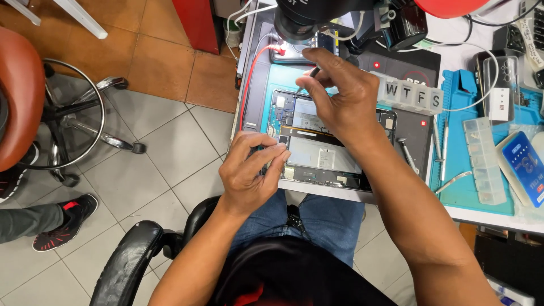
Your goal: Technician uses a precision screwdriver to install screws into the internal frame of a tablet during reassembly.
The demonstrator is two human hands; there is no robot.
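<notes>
I see my right hand (340, 93) pinching a thin tool (307, 79) over the opened tablet (323, 141) on the bench edge, my left hand (249, 170) gripping its near-left corner, fingers curled

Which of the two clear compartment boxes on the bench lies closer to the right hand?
The lettered box, just right of the right hand; the plain box lies farther off on the blue mat.

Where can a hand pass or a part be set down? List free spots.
Free: the dark mat between the opened tablet and the blue mat, though narrow. Crowded: the blue mat, with tweezers, clear boxes and a phone; both hands cover the tablet.
</notes>
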